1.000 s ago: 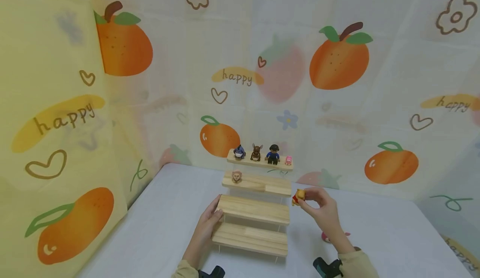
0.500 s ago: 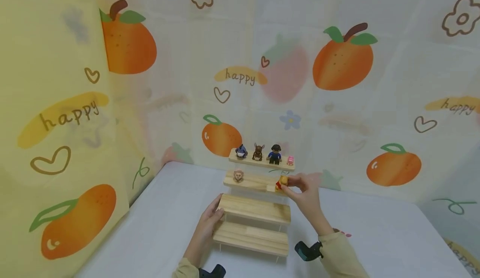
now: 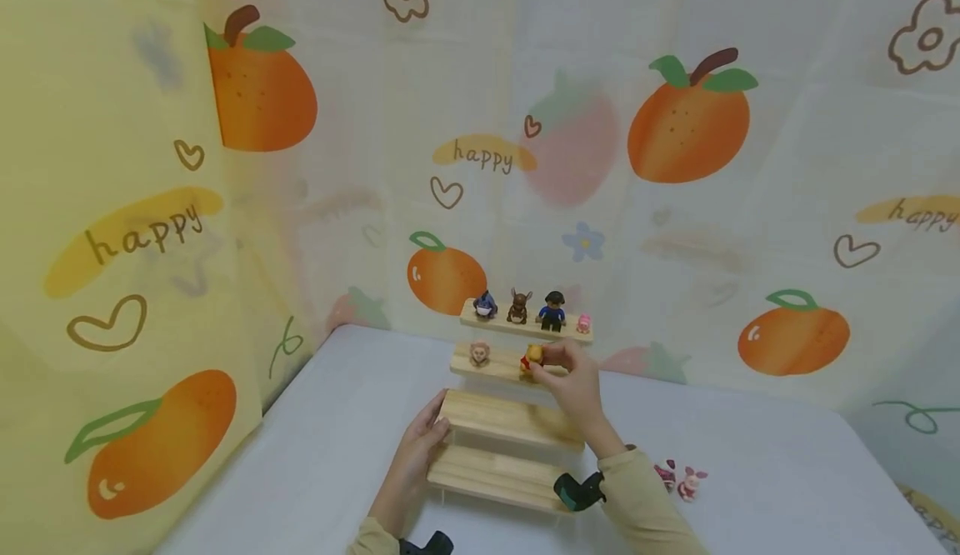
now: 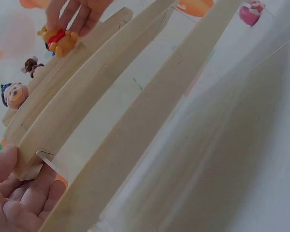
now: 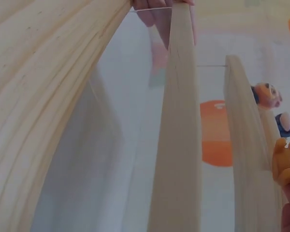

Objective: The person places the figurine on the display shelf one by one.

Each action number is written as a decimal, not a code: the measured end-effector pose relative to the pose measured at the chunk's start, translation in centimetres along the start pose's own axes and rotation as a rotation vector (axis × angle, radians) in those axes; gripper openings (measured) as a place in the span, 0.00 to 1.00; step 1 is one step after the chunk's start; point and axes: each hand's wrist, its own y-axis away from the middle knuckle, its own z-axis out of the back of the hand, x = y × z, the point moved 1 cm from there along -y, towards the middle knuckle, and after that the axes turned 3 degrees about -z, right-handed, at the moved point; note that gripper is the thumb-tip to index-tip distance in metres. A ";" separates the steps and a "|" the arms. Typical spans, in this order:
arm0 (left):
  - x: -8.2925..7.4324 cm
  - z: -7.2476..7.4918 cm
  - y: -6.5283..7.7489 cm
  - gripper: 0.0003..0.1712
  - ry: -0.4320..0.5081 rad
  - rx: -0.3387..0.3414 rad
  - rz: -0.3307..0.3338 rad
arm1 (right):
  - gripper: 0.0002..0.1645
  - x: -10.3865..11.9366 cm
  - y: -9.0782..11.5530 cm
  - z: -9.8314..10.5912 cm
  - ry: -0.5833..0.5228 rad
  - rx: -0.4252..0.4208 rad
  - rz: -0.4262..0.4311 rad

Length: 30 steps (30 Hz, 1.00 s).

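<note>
My left hand [image 3: 408, 455] grips the left end of the second-lowest plank of a stepped wooden display shelf [image 3: 510, 417]; in the left wrist view, the thumb lies on top and the fingers are curled below. Between the thumb and fingers of my right hand [image 3: 573, 387] is a small yellow bear figurine [image 3: 532, 358] in a red shirt. It is upright at the second plank from the top, and I cannot tell whether its base bears on the wood. A pale-faced animal figurine [image 3: 480, 354] sits at that plank's left end.
Along the top plank stand a blue donkey figurine [image 3: 485, 305], a brown kangaroo figurine [image 3: 518, 307], a dark-haired figure in blue [image 3: 552, 312] and a tiny pink figurine [image 3: 583, 323]. Right of the shelf, pink figurines [image 3: 688, 483] lie on the white tabletop [image 3: 757, 438]. A fruit-print cloth hangs behind.
My right hand has carried the bear figurine leftward from beside the shelf to over the second plank from the top. The left hand keeps its hold on the shelf.
</note>
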 end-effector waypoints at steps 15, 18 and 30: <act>0.0 0.0 -0.1 0.32 0.018 -0.026 0.006 | 0.12 -2.4 -0.5 -1.5 -0.002 -0.011 -0.090; -0.2 0.1 0.0 0.32 0.008 -0.036 -0.001 | 0.11 -2.5 -0.5 -1.6 -0.003 0.001 -0.092; 0.1 -0.2 -0.1 0.33 0.026 -0.038 0.015 | 0.12 1.1 -0.4 -1.7 -0.012 0.030 -0.127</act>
